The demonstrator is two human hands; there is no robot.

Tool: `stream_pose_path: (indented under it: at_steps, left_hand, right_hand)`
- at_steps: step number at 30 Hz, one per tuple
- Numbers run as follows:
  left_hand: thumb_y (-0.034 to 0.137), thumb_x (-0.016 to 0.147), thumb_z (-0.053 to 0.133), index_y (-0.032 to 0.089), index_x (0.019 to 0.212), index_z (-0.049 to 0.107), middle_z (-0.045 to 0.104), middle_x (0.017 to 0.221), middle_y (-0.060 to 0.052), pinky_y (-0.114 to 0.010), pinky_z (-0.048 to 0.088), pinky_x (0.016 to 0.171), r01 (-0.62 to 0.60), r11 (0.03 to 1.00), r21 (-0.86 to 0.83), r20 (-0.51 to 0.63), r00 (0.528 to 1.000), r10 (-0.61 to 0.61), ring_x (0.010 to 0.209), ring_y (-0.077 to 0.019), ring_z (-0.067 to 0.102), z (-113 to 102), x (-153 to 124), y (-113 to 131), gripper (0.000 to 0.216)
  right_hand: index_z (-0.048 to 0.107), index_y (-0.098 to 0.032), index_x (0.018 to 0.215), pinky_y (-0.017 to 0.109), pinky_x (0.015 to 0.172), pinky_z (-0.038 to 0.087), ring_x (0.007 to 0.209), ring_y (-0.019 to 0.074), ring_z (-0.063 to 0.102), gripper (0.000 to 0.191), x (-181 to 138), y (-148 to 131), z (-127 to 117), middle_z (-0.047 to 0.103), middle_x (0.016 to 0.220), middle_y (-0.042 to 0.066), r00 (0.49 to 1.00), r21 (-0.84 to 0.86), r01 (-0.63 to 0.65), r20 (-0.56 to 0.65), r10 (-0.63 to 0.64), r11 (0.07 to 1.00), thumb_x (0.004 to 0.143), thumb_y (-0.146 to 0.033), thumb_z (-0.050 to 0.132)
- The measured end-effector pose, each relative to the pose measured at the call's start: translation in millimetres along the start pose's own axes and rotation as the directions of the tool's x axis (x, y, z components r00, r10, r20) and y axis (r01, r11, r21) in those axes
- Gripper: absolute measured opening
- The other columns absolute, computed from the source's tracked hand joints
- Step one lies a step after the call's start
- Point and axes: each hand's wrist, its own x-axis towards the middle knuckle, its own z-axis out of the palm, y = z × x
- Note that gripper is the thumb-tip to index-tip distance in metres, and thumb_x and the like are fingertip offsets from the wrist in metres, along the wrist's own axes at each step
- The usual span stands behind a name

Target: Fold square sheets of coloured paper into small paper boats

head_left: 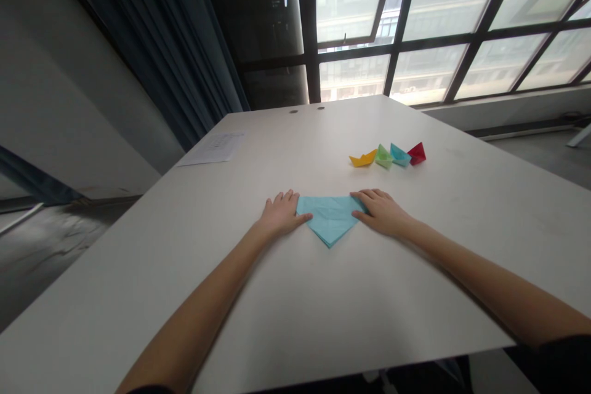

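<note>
A light blue sheet of paper (330, 218), folded into a triangle with its tip toward me, lies flat on the white table (295, 314). My left hand (281, 213) rests palm down at the paper's left corner, fingers stretched out, thumb touching the edge. My right hand (381, 211) lies flat at the right corner, its thumb and fingers pressing on the paper. Neither hand lifts anything.
Beyond the right hand stands a row of small folded paper boats: yellow (362, 159), green (383, 156), blue (399, 155) and red (417, 152). A white printed sheet (213, 149) lies at the far left edge. Windows and a dark curtain stand behind the table.
</note>
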Motion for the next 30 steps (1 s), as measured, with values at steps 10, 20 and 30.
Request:
stream_pose_path:
  at_steps: [10,20,30]
  left_hand:
    - [0.053,0.071,0.05,0.009,0.132,0.023,0.042,0.127,-0.022,-0.043,0.035,0.089,0.144,0.961,-0.234,-0.196,0.962,-0.192,0.116,-0.0336,0.041,-0.4,9.7,-5.0,0.08]
    - [0.033,0.072,0.061,0.014,0.119,0.035,0.058,0.102,-0.014,-0.031,0.048,0.068,0.089,0.285,-0.954,-0.028,0.924,-0.381,0.079,-0.0182,0.062,-5.6,16.2,5.9,0.057]
    - [0.007,0.063,0.065,0.011,0.084,0.054,0.063,0.069,-0.002,-0.025,0.05,0.07,-0.106,-0.245,-0.964,0.006,0.909,-0.417,0.061,-0.0088,0.059,-10.3,14.7,12.7,0.024]
  right_hand:
    - [0.059,-0.021,0.097,0.03,0.069,0.042,0.077,0.0177,0.057,0.028,5.0,2.2,-14.1,0.063,0.089,0.005,0.991,0.254,-0.123,-0.014,0.131,0.959,0.078,-0.037,0.048]
    - [0.06,-0.017,0.088,0.025,0.055,0.041,0.061,0.0137,0.052,0.03,10.8,13.5,-10.6,0.06,0.072,0.002,0.936,0.656,-0.197,-0.096,0.339,0.729,0.071,-0.041,0.055]
    - [0.067,-0.017,0.07,0.029,0.067,0.045,0.072,0.0186,0.06,0.038,8.7,9.8,-20.0,0.068,0.074,0.005,0.982,0.695,-0.188,0.106,0.159,0.694,0.07,-0.053,0.054]
